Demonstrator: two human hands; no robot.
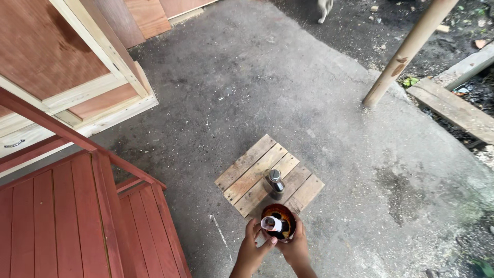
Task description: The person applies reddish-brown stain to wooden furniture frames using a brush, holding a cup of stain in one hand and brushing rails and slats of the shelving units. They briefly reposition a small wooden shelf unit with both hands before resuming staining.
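A round brown container (pixel 278 221), filled with a dark liquid, is held up over the near corner of a small wooden slat pallet (pixel 252 172) that lies flat on the concrete floor (pixel 288 82). The container is seen from straight above, its open mouth turned up toward the camera, so its long axis runs roughly vertically. It is cupped from the right side by the right hand (pixel 294 247), whose fingers are wrapped about its wall. A small white piece (pixel 271 223), possibly a cap or a scrap of paper, is pinched at the container's left rim by the left hand (pixel 252 247); what it is cannot be told at this size. Both hands are thus closed on something, and both lie directly beneath and against the container, neither being clearly nearer.

Just beyond the container, farther from the body, a dark bottle with a metal-coloured cap (pixel 276 183) is seen standing upright on the pallet, apart from the hands.

To the left, red-painted wooden panels (pixel 62 216) and a pale-framed plywood panel (pixel 77 67) are seen. A wooden pole (pixel 406 51) and a loose plank (pixel 453 108) are seen at upper right, well apart.
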